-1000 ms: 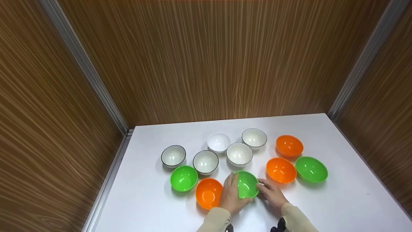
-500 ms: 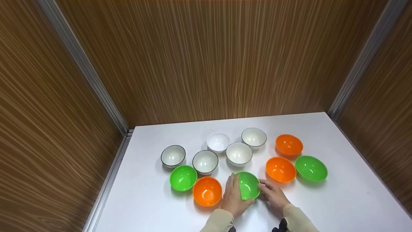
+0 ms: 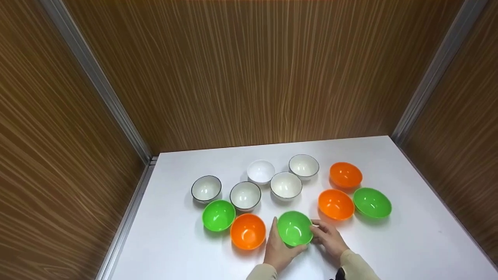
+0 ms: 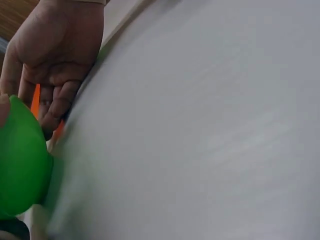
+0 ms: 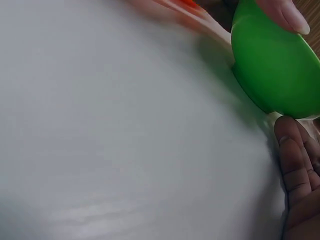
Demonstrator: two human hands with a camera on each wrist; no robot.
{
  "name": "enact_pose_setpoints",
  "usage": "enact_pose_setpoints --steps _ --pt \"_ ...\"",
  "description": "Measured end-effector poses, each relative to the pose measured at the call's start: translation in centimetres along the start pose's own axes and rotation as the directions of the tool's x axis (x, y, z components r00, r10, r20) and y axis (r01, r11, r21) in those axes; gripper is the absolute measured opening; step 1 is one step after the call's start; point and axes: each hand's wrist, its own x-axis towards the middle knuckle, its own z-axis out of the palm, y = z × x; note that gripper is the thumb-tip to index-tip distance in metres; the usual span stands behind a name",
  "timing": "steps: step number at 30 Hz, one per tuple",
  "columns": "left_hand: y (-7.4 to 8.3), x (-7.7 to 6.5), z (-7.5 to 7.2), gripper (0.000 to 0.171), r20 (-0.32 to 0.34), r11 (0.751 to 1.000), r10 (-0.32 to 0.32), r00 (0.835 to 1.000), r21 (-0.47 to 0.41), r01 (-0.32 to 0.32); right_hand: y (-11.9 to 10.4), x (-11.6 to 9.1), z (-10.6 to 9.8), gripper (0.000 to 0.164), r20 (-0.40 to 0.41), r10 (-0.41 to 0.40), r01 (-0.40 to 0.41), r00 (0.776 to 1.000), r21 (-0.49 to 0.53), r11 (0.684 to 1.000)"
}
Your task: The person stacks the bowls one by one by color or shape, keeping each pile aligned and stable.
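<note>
A green bowl [image 3: 295, 228] is held between both hands near the front of the white table, its mouth facing up. My left hand [image 3: 279, 249] grips its left and near side, with the thumb along the front. On the right side, my right hand [image 3: 330, 241] pinches the rim with thumb and fingers. In the left wrist view the bowl's outer wall [image 4: 22, 160] shows below the right hand [image 4: 57, 60]. The right wrist view has the left hand's fingers [image 5: 292, 160] at the bowl's lower edge. An orange bowl [image 3: 248, 231] stands just left of the left hand.
Another green bowl [image 3: 218, 216] stands at the left. Several white bowls [image 3: 245, 195] stand behind. To the right are two orange bowls [image 3: 336, 204] and a wide green bowl [image 3: 372, 203]. Wood-grain panels [image 3: 249, 77] enclose the white table [image 3: 171, 241] at the back and sides.
The held green bowl has moved slightly toward me, and its inside shows more fully. My left hand's fingers have slid lower along its left side. The orange bowl beside it shifted slightly left earlier.
</note>
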Motion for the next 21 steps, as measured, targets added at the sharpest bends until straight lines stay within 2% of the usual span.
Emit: enact_pose_setpoints --steps 8,15,21 --pt "-1.5 0.3 -0.4 0.123 0.090 0.999 0.006 0.996 -0.044 -0.002 0.1 -0.6 -0.1 0.044 0.019 -0.030 0.031 0.999 -0.034 0.999" --pt "-1.6 0.3 -0.5 0.122 0.105 1.000 0.004 0.994 -0.030 -0.001 0.2 -0.8 -0.3 0.042 0.023 -0.051 0.052 0.998 -0.046 0.998" --pt "-1.6 0.3 -0.8 0.118 0.085 0.999 0.022 0.996 -0.036 -0.019 0.3 -0.6 -0.3 0.041 0.037 -0.039 0.040 0.999 -0.019 0.999"
